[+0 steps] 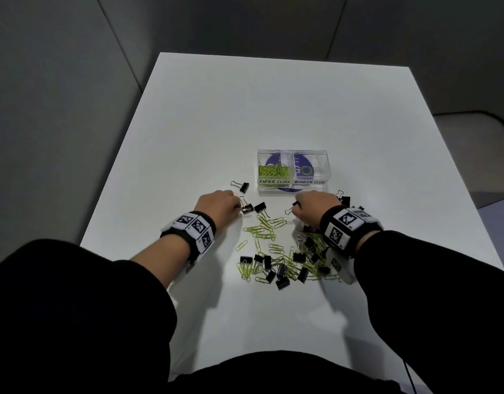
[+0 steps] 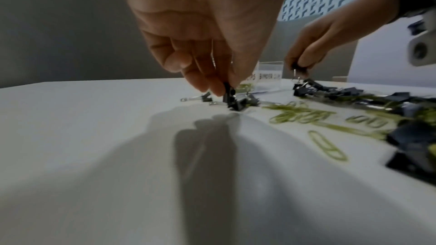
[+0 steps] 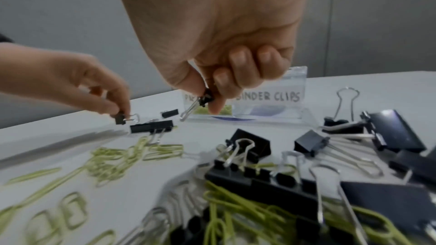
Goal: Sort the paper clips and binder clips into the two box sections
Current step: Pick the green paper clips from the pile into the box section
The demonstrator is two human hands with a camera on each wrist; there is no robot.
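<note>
Tilted binder clip (image 3: 205, 96) (handle down-left)

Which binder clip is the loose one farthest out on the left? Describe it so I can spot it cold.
Start at the clear two-section box on the white table. Go to its front left corner, by the PAPER CLIPS label; just left of that lies a lone black binder clip. Unlike the two nearer the left hand, no fingers touch it, and its wire handles point left.
</note>
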